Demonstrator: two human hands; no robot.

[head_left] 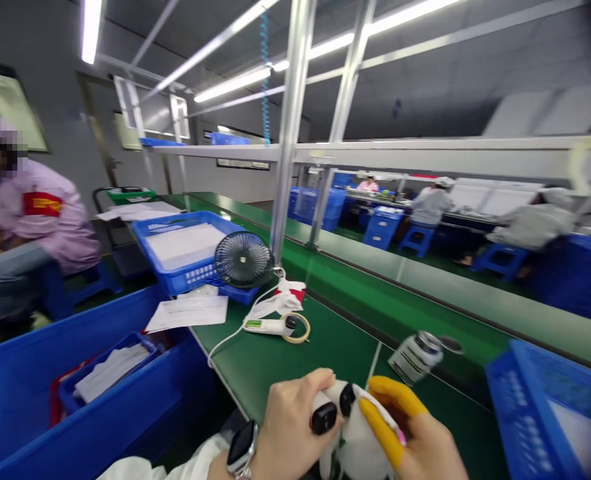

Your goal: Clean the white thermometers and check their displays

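Observation:
My left hand (295,420), with a watch at its wrist, is closed around two white handheld devices with black ends (324,419). Yellow finger covers sit on the thumb and finger of my right hand (415,427). Those fingers pinch a thin white piece, possibly a cloth (375,405), against the devices; a bit of pink shows at its edge. Below lies something white that I cannot make out. On the green bench, a similar white device (270,326) rests across a tape roll (305,330). A white bottle with a metal top (415,358) is beyond my right hand.
A black fan (243,260) stands by a metal post, near a blue basket (175,277) with white sheets. Papers (188,313) overhang the bench's left edge. A large blue bin (120,423) is at left, another blue basket (520,413) at right. A person (40,207) sits at far left.

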